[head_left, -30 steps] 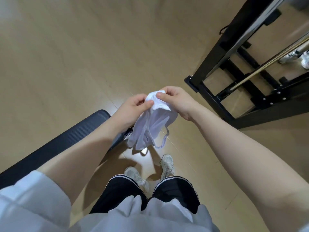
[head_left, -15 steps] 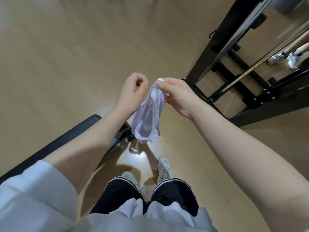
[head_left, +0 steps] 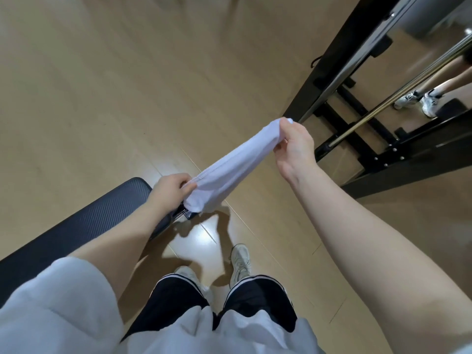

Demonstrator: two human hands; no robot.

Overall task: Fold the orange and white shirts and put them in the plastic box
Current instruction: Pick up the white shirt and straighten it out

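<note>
A small white shirt hangs in the air in front of me, stretched into a slanting band between both hands. My left hand pinches its lower left end just above the end of a dark bench. My right hand grips the upper right end, higher and further away. Loose cloth sags below the left end. No orange shirt and no plastic box are in view.
A dark padded bench runs from the lower left toward the middle. A black metal frame with a steel bar stands at the right over a mirror. Wooden floor lies ahead; my shoes are below.
The hands were close together on the bunched shirt. They have moved apart, left hand down, right hand up and right, pulling the shirt out into a long band.
</note>
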